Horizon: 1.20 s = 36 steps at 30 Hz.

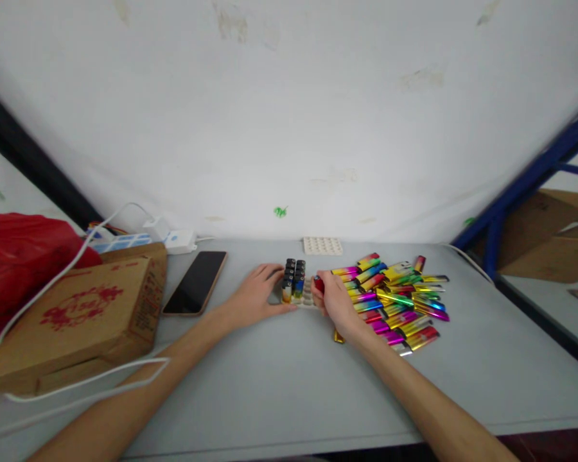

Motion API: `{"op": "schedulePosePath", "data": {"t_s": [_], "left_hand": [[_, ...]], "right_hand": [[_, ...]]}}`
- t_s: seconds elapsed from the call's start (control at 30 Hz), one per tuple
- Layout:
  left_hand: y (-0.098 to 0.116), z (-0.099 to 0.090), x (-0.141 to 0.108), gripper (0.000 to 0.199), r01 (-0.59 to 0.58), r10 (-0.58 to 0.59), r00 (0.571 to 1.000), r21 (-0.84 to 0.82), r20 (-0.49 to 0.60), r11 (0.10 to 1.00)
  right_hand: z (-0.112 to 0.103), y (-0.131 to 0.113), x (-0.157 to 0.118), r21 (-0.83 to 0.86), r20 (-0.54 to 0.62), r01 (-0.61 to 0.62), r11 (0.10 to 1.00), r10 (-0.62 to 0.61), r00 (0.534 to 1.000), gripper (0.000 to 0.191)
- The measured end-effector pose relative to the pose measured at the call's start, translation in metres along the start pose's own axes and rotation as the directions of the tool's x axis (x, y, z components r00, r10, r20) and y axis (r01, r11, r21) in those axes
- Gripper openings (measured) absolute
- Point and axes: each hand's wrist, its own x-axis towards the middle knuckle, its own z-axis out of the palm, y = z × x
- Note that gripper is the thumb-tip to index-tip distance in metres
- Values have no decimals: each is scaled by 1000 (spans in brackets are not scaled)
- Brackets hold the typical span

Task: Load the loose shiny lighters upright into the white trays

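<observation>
A pale tray with holes (307, 296) lies on the table in front of me. Several lighters with black tops (293, 282) stand upright in two rows on its left side. My left hand (257, 296) curves round the tray's left end, thumb along the front edge and fingers by the back rows, gripping it. Above the open holes on the right, my right hand (336, 301) is closed on a red lighter (319, 284), whose lower part is hidden. Right beside that hand spreads a loose pile of shiny multicoloured lighters (390, 296), partly covered by my wrist.
A second pale tray (322, 246) lies against the wall. To the left are a phone (196, 282), a cardboard box (77, 314), a red bag (29, 256), a white power strip (180, 241) and a white cable (91, 385) by my left forearm. A blue metal frame (525, 186) stands right.
</observation>
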Motion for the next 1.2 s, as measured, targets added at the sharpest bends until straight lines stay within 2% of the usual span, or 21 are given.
{"op": "schedulePosePath", "data": {"t_s": [0.1,0.17,0.27,0.33,0.4,0.57,0.63,0.77,0.87,1.07,1.2], "left_hand": [[-1,0,0,80,-2,2,1000,7,0,1000],[-1,0,-1,82,0,0,1000,14,10,1000],[-1,0,0,82,5,-5,1000,28,20,1000],[-1,1,0,81,6,-7,1000,29,18,1000],[0,1,0,78,4,-5,1000,25,11,1000],[2,-1,0,77,-1,1,1000,0,2,1000],[2,-1,0,78,4,-4,1000,-20,6,1000],[2,-2,1,76,11,-11,1000,-45,4,999],[2,-1,1,76,10,-10,1000,-36,2,999],[1,1,1,79,18,-18,1000,-20,14,1000],[2,1,2,77,15,-15,1000,-31,9,999]], "right_hand": [[-1,-5,-1,106,-15,-96,990,98,995,59],[-3,-9,-3,117,3,-95,989,95,995,63],[-11,-12,-11,-77,-41,89,993,-92,995,67],[-17,-13,-17,-274,-57,236,932,-260,964,64],[-22,-14,-22,-411,-21,349,842,-392,920,57],[-23,-15,-24,-509,76,518,688,-563,823,40],[-21,-16,-25,-519,91,530,670,-574,814,37],[-20,-13,-25,-532,71,459,712,-503,862,33],[-22,-8,-22,-544,94,453,707,-485,869,35],[-27,-5,-18,-669,255,521,530,-494,831,45],[-24,-10,-18,-752,264,490,441,-480,837,41]]}}
